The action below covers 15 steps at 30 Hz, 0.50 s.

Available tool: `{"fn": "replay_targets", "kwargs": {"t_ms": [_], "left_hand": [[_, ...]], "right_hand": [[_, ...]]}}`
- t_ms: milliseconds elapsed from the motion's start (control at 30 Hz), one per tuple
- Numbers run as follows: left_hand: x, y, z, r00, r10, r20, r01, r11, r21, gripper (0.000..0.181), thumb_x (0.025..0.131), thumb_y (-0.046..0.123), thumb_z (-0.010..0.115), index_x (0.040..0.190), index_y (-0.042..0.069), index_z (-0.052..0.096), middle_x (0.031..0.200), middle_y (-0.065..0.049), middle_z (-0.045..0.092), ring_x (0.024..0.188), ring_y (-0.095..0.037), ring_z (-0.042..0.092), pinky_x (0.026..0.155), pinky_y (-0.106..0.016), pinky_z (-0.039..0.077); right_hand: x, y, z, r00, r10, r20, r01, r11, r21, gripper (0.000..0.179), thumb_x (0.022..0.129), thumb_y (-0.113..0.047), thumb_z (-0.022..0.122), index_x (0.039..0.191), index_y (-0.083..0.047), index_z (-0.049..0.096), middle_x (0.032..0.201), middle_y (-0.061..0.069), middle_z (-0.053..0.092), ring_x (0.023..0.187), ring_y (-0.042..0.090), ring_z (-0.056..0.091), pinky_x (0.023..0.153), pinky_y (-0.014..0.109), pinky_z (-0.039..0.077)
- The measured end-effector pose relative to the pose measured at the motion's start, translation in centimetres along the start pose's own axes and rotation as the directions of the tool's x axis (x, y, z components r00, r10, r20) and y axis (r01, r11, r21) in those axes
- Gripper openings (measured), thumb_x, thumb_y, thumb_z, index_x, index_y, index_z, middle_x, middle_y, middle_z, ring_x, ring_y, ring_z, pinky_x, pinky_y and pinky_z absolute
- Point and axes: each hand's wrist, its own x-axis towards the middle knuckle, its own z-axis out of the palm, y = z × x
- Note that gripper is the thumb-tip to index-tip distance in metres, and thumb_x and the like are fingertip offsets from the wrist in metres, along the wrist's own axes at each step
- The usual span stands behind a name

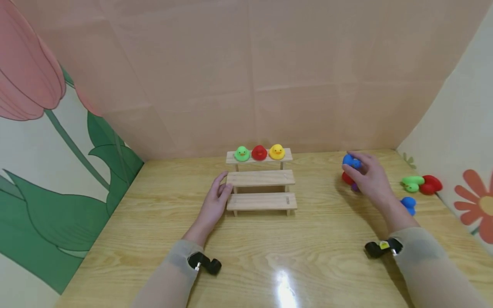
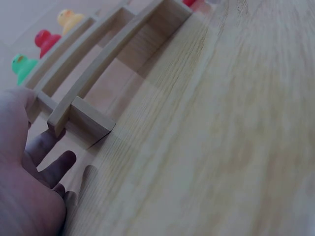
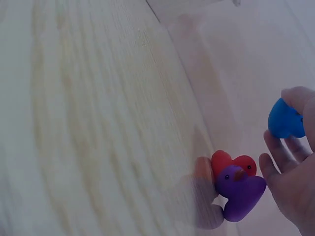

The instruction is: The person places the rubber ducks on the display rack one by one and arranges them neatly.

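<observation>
Apparently mid-pickup: pinching a blue duck in the right hand above a red duck and purple duck; left hand gripping a wooden rack at its left end. Probably calls next for carrying leftward, rackward.

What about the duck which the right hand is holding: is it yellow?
No, the right wrist view shows the right hand holding a blue duck.
</observation>
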Motion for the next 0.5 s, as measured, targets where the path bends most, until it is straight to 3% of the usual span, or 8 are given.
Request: {"fn": "replay_targets", "kwargs": {"t_ms": [33, 67, 200, 267, 300, 367, 500], "left_hand": [[0.0, 0.0, 0.0, 1.000, 0.001, 0.000, -0.001, 1.000, 0.004, 0.060, 0.117, 0.048, 0.056, 0.172, 0.031, 0.038, 0.152, -0.016, 0.064, 0.144, -0.033, 0.057, 0.123, -0.057, 0.041], [0.0, 0.1, 0.0, 1.000, 0.002, 0.001, -0.002, 1.000, 0.005, 0.060, 0.117, 0.048, 0.055, 0.172, 0.031, 0.038, 0.152, -0.016, 0.065, 0.144, -0.033, 0.058, 0.123, -0.057, 0.041], [0.0, 0.1, 0.0, 1.000, 0.008, 0.001, -0.008, 1.000, 0.003, 0.061, 0.117, 0.047, 0.055, 0.172, 0.028, 0.038, 0.151, -0.017, 0.065, 0.143, -0.034, 0.058, 0.122, -0.057, 0.042], [0.1, 0.0, 0.0, 1.000, 0.010, 0.001, -0.010, 1.000, 0.001, 0.061, 0.117, 0.047, 0.055, 0.172, 0.028, 0.038, 0.151, -0.017, 0.065, 0.143, -0.034, 0.058, 0.122, -0.057, 0.041], [0.1, -0.1, 0.0, 1.000, 0.009, 0.001, -0.009, 1.000, 0.000, 0.061, 0.117, 0.047, 0.055, 0.172, 0.028, 0.038, 0.151, -0.017, 0.065, 0.143, -0.034, 0.058, 0.122, -0.057, 0.041], [0.1, -0.2, 0.0, 1.000, 0.007, 0.002, -0.007, 1.000, 0.000, 0.060, 0.117, 0.048, 0.055, 0.172, 0.030, 0.038, 0.152, -0.016, 0.065, 0.144, -0.033, 0.058, 0.123, -0.057, 0.041], [0.2, -0.3, 0.0, 1.000, 0.000, 0.002, 0.000, 1.000, -0.001, 0.059, 0.117, 0.049, 0.056, 0.171, 0.034, 0.038, 0.153, -0.015, 0.064, 0.145, -0.032, 0.057, 0.123, -0.057, 0.040]], "right_hand": [[0.0, -0.1, 0.0, 1.000, -0.005, -0.005, 0.005, 1.000, -0.001, 0.072, 0.111, -0.048, 0.066, 0.171, -0.016, 0.043, 0.166, 0.030, 0.034, 0.144, 0.056, 0.044, 0.114, 0.073, 0.043], [0.0, -0.1, 0.0, 1.000, -0.008, -0.010, 0.008, 1.000, -0.001, 0.072, 0.111, -0.049, 0.066, 0.171, -0.017, 0.043, 0.165, 0.029, 0.034, 0.144, 0.055, 0.043, 0.114, 0.070, 0.044], [-0.1, -0.4, 0.1, 1.000, -0.001, -0.019, 0.002, 0.999, 0.050, 0.075, 0.111, -0.047, 0.067, 0.174, -0.021, 0.037, 0.165, 0.024, 0.039, 0.143, 0.050, 0.047, 0.094, 0.044, 0.062], [-0.3, -0.7, 0.1, 1.000, 0.010, -0.017, -0.008, 0.996, 0.088, 0.077, 0.110, -0.047, 0.068, 0.175, -0.024, 0.033, 0.165, 0.021, 0.042, 0.143, 0.049, 0.051, 0.081, 0.029, 0.063], [-0.3, -0.8, 0.1, 1.000, 0.014, -0.016, -0.012, 0.994, 0.112, 0.077, 0.110, -0.047, 0.068, 0.175, -0.023, 0.033, 0.165, 0.020, 0.043, 0.143, 0.048, 0.052, 0.075, 0.027, 0.063], [-0.4, -1.0, 0.2, 1.000, 0.023, -0.017, -0.020, 0.991, 0.136, 0.077, 0.110, -0.047, 0.069, 0.173, -0.022, 0.034, 0.165, 0.021, 0.044, 0.144, 0.047, 0.052, 0.073, 0.023, 0.061], [-0.5, -1.5, 0.6, 0.999, 0.004, -0.035, 0.001, 0.988, 0.153, 0.070, 0.110, -0.042, 0.070, 0.166, -0.013, 0.041, 0.158, 0.021, 0.051, 0.139, 0.035, 0.058, 0.083, 0.014, 0.056]]}}
